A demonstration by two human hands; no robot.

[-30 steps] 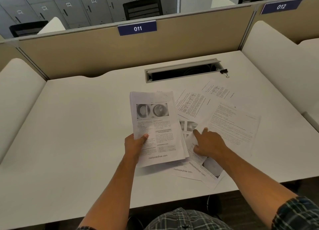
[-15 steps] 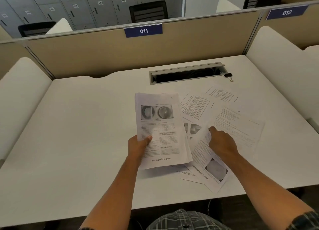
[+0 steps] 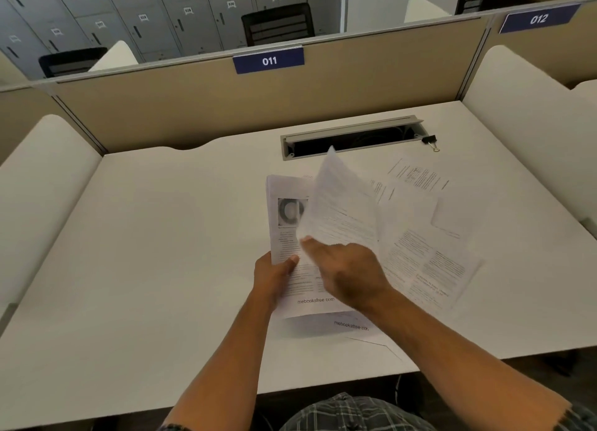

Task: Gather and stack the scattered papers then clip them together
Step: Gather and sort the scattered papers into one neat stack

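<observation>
Read "011" point(image 3: 269, 61) and "012" point(image 3: 538, 19) on blue partition signs; "mebooksfree.com" at the foot of the gathered stack point(image 3: 290, 236) and of a sheet beneath it. Held that stack by its lower left edge in the left hand point(image 3: 273, 277), thumb on top, fingers curled under. Pinched a lifted, blurred sheet point(image 3: 339, 204) in the right hand point(image 3: 349, 272), over the stack. Left loose printed pages point(image 3: 429, 256) spread on the white worktop point(image 3: 161, 252) to the right. Showed dark cables, dimly, in the open cable tray point(image 3: 352, 138); black binder clip point(image 3: 429, 139) just beside its right end.
</observation>
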